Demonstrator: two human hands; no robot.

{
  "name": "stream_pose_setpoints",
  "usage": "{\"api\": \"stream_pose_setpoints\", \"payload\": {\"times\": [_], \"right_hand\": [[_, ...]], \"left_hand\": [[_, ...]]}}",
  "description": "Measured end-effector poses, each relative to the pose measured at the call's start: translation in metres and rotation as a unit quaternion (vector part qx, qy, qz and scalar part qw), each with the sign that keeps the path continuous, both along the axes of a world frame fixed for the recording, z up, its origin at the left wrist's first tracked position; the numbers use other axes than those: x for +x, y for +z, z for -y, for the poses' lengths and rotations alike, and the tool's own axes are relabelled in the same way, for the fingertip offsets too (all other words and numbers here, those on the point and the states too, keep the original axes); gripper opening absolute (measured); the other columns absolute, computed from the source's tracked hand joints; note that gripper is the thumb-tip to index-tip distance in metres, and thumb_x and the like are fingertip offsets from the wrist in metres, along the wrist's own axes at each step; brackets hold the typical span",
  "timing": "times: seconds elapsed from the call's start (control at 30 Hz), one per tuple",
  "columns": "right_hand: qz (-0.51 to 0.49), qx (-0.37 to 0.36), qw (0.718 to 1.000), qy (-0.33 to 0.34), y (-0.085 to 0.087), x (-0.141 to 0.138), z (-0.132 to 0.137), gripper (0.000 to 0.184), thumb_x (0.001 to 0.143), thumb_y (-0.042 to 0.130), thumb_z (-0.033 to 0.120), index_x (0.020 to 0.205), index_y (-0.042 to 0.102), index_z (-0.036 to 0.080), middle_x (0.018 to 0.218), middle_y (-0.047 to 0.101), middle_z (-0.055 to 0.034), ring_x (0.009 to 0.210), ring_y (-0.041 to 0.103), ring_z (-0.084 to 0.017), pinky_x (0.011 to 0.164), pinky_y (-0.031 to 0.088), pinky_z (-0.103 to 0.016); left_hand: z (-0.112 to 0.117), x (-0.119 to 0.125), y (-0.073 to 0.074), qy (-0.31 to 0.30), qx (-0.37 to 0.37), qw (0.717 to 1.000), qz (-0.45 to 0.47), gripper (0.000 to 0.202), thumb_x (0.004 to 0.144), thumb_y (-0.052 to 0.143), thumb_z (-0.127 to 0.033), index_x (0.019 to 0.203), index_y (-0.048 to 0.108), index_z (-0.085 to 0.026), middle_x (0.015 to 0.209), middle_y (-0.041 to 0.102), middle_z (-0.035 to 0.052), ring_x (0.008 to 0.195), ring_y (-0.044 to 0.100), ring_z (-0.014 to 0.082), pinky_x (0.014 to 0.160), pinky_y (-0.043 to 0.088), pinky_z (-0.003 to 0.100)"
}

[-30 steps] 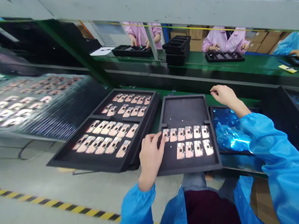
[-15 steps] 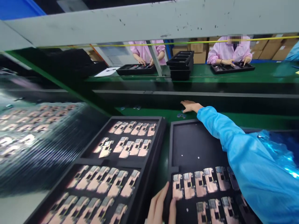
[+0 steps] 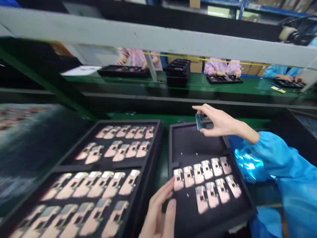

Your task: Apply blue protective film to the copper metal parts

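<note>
No words, numbers or brands can be read anywhere. The small part [image 3: 199, 121] shows no legible marking, and neither do the yellow card [image 3: 278, 89] on the far green bench or the white paper [image 3: 81, 70]. Any printing on the cardboard boxes [image 3: 196, 66] is too small and blurred to tell.

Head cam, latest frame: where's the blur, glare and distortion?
Head view: the far-left tray is heavily smeared, and the left hand is soft; the right hand is sharper. Glare flares on the blue foil. The grey overhead rail looks bowed and slanted, likely wide-lens distortion.
</note>
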State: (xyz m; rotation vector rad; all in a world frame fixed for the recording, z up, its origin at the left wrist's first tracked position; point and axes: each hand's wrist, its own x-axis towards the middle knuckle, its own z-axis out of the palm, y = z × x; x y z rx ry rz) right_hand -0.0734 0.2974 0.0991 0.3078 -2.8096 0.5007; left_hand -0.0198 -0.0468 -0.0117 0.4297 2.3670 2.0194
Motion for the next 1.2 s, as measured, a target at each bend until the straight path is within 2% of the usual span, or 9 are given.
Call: {"api": "stream_pose_setpoints", "payload": {"times": [0.1,0.2,0.33,0.47,0.63,0.87,1.0,1.1,1.2], "right_hand": [[-0.038,0.009,0.999,0.012,0.023,0.115,0.06,0.081,0.096,0.073,0.036,0.17,0.039,0.03,0.15,0.063,-0.0116,0.132,0.067,-0.031,0.101,0.064,-0.042],[-0.047,-0.009,0.998,-0.045,0.019,0.192,0.098,0.066,0.101,0.071,0.033,0.163,0.051,0.03,0.148,0.066,-0.0117,0.136,0.066,-0.032,0.107,0.064,-0.045],[-0.077,-0.168,0.967,-0.176,-0.009,0.252,0.105,0.051,0.098,0.077,0.034,0.148,0.065,0.028,0.139,0.07,-0.0125,0.121,0.072,-0.03,0.086,0.07,-0.04],[-0.104,-0.312,0.908,-0.258,-0.027,0.295,0.098,0.013,0.096,0.081,0.033,0.104,0.078,0.024,0.1,0.078,-0.005,0.087,0.074,-0.021,0.067,0.065,-0.03],[-0.124,-0.403,0.856,-0.299,-0.034,0.329,0.099,0.016,0.092,0.086,0.04,0.094,0.082,0.024,0.095,0.081,-0.0039,0.087,0.076,-0.022,0.072,0.065,-0.032],[-0.128,-0.413,0.858,-0.278,-0.051,0.342,0.087,0.018,0.099,0.078,0.04,0.102,0.085,0.024,0.097,0.082,-0.0044,0.086,0.077,-0.021,0.077,0.063,-0.033],[-0.127,-0.359,0.882,-0.277,-0.064,0.341,0.083,0.024,0.109,0.063,0.036,0.105,0.083,0.024,0.101,0.082,-0.005,0.091,0.077,-0.021,0.081,0.063,-0.034],[-0.187,-0.257,0.898,-0.306,-0.071,0.336,0.085,0.022,0.108,0.063,0.032,0.12,0.081,0.027,0.114,0.08,-0.008,0.107,0.075,-0.025,0.091,0.064,-0.04],[-0.255,-0.145,0.896,-0.333,-0.078,0.33,0.089,0.019,0.105,0.069,0.026,0.119,0.08,0.031,0.108,0.077,-0.0078,0.102,0.074,-0.027,0.089,0.065,-0.045]], "left_hand": [[-0.037,0.021,0.03,-0.115,0.125,0.979,0.11,0.031,0.099,0.075,-0.047,0.122,0.084,-0.029,0.118,0.082,0.0088,0.094,0.079,0.0249,0.08,0.067,0.035],[-0.078,0.05,0.038,-0.206,0.174,0.947,0.172,0.039,0.091,0.084,-0.051,0.116,0.083,-0.021,0.099,0.08,0.0071,0.071,0.072,0.0173,0.063,0.061,0.027],[-0.105,0.093,0.031,-0.245,0.16,0.941,0.172,0.026,0.091,0.084,-0.044,0.097,0.079,-0.02,0.082,0.07,0.0013,0.06,0.061,0.012,0.051,0.049,0.022],[-0.113,0.123,0.029,-0.32,0.122,0.932,0.122,0.015,0.093,0.08,-0.036,0.093,0.08,-0.021,0.083,0.068,0.0019,0.069,0.066,0.0151,0.058,0.052,0.024],[-0.125,0.147,0.035,-0.33,0.071,0.941,0.022,0.017,0.096,0.076,-0.034,0.107,0.083,-0.023,0.105,0.078,0.0068,0.093,0.072,0.021,0.084,0.058,0.031],[-0.14,0.157,0.031,-0.323,0.08,0.943,0.009,0.012,0.093,0.077,-0.032,0.091,0.078,-0.021,0.09,0.074,0.0036,0.083,0.07,0.0185,0.076,0.056,0.028],[-0.146,0.154,0.022,-0.313,0.056,0.947,0.047,0.017,0.09,0.08,-0.037,0.089,0.078,-0.02,0.083,0.074,0.0023,0.074,0.068,0.0174,0.072,0.055,0.028],[-0.151,0.152,0.015,-0.299,0.043,0.952,0.054,0.02,0.088,0.081,-0.04,0.089,0.079,-0.02,0.082,0.075,0.0028,0.074,0.069,0.018,0.071,0.055,0.028],[-0.152,0.152,0.013,-0.291,0.053,0.953,0.061,0.02,0.088,0.082,-0.04,0.091,0.081,-0.02,0.085,0.077,0.0038,0.077,0.071,0.0189,0.075,0.057,0.029]]}}
